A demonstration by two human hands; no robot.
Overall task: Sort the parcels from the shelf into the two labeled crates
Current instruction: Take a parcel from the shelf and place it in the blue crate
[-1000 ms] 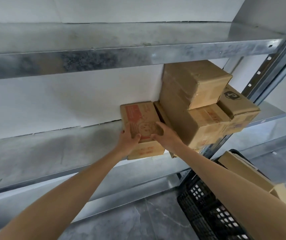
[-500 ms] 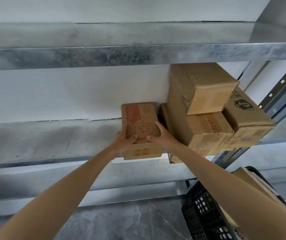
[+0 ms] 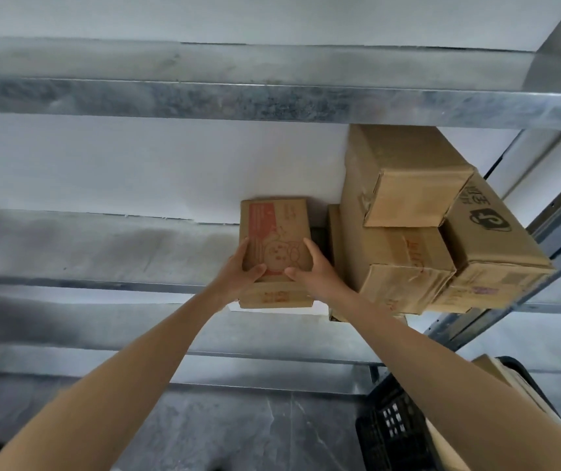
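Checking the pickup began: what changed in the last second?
The right hand slid from atop the printed parcel to its right edge, and the parcel sits slightly apart from the stacked boxes. The left hand keeps holding the left edge; the boxes and black crate stayed put.

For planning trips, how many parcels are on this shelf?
5: red-printed box gripped by left hand and right hand; beside it top box, middle box beneath, logo box far right; slim box wedged between, mostly hidden. More may hide behind.
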